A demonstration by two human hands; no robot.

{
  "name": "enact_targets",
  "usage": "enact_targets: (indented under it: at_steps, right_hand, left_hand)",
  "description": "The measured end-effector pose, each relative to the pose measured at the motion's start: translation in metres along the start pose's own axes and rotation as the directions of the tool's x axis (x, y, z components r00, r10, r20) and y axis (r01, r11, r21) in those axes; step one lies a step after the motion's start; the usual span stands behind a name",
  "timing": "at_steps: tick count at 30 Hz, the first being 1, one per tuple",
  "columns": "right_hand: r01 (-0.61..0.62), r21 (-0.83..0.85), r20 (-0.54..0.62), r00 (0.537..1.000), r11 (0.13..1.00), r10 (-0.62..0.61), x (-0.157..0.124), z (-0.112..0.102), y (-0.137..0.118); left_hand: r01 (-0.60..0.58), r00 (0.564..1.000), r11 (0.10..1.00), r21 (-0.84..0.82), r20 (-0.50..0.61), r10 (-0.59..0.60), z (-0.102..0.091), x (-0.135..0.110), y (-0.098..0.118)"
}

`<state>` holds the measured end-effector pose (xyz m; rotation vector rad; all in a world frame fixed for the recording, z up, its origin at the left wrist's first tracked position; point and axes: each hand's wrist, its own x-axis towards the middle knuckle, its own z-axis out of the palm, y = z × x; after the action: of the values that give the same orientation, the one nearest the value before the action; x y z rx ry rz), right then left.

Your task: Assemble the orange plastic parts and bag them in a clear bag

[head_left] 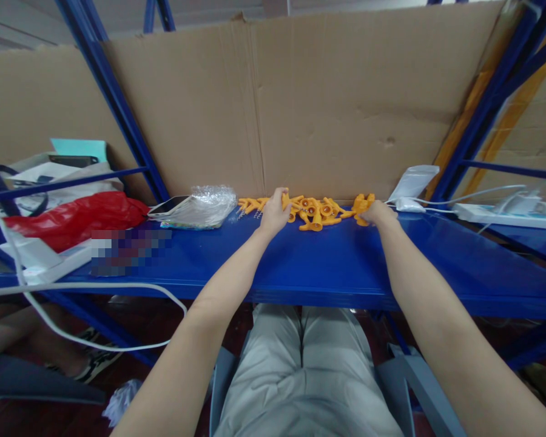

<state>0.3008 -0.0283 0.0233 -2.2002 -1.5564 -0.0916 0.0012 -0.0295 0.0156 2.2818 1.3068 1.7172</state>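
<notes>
A row of several small orange plastic figures (316,212) lies along the back of a blue metal shelf (327,261), against a cardboard backing. My left hand (274,213) reaches into the left part of the row, fingers curled round one orange piece. My right hand (378,213) rests at the right end, closed on an orange figure (361,206) that sticks out to its left. Both forearms stretch across the shelf from the near edge.
A clear plastic bag (207,205) and a phone (168,206) lie left of the figures, with a red bag (79,217) further left. A white pouch (414,181), a power strip (505,212) and cables sit at the right. A white cable (95,285) hangs off the front left.
</notes>
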Motion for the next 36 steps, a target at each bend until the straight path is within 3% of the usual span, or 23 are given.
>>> enact_targets:
  at_steps: [2,4,9,12,15,19,25,29,36]
  right_hand:
    - [-0.108,-0.019,0.086,0.99,0.994,0.109,-0.008,-0.006,-0.007]
    - [-0.119,-0.02,0.095,0.988,0.993,0.12,-0.015,-0.013,-0.013]
    - [-0.13,-0.075,0.078,0.988,0.989,0.136,-0.027,-0.025,-0.024]
    - [-0.099,-0.109,0.005,0.995,0.989,0.1,-0.031,-0.031,-0.031]
    - [0.099,-0.051,-0.116,0.988,0.994,-0.105,-0.034,-0.035,-0.041]
    - [0.461,0.095,-0.162,0.881,0.882,-0.444,-0.043,-0.033,-0.061]
    - [0.657,0.314,-0.136,0.745,0.685,-0.653,-0.056,-0.018,-0.085]
    - [0.629,0.493,-0.043,0.707,0.6,-0.706,-0.058,-0.011,-0.09]
    - [0.439,0.739,0.095,0.683,0.511,-0.725,-0.065,0.005,-0.102]
  left_hand:
    - [0.01,1.0,1.0,-0.018,0.005,-0.01,0.0,0.0,0.002]
    - [0.017,1.0,0.999,-0.036,0.01,-0.016,-0.001,0.0,0.003]
    - [0.042,0.999,0.998,-0.043,0.005,-0.042,0.001,0.001,-0.001]
    - [0.087,0.996,0.985,-0.145,0.03,-0.084,0.005,0.003,-0.006]
    - [0.202,0.979,0.926,-0.319,0.1,-0.179,0.007,0.004,-0.007]
    - [0.317,0.947,0.832,-0.455,0.202,-0.251,0.006,0.003,0.001]
    - [0.377,0.926,0.772,-0.512,0.241,-0.292,0.0,0.002,0.014]
    - [0.395,0.918,0.75,-0.531,0.267,-0.294,0.0,0.002,0.014]
    - [0.439,0.898,0.675,-0.593,0.291,-0.329,0.0,0.004,0.014]
